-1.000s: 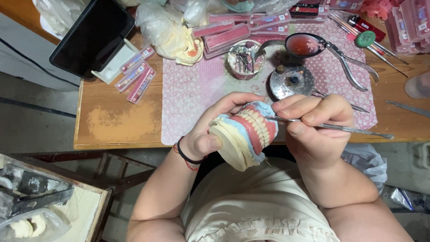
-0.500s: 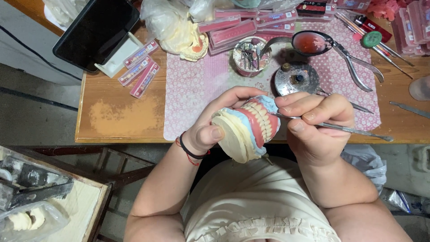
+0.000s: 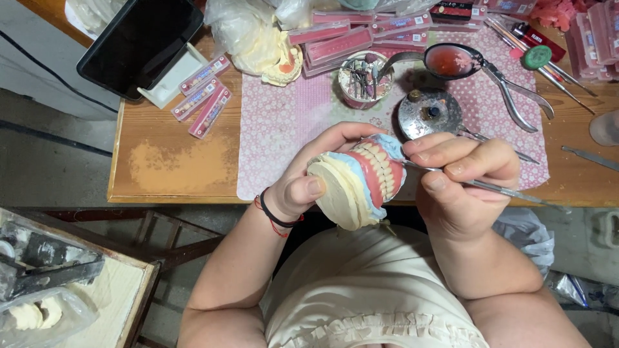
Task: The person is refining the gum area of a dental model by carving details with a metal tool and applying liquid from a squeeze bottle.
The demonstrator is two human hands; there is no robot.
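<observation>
Left hand (image 3: pixel 303 187) cups cream plaster dental model with pink wax denture (image 3: pixel 358 183) | right hand (image 3: pixel 467 177) pinches thin steel carving tool (image 3: pixel 496 188) | plaster looks brittle, wax soft; grip base.

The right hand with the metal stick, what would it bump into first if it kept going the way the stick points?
Most likely the row of false teeth on the plaster model. The right hand aims its thin metal tool leftward, tip already at the teeth.
</observation>
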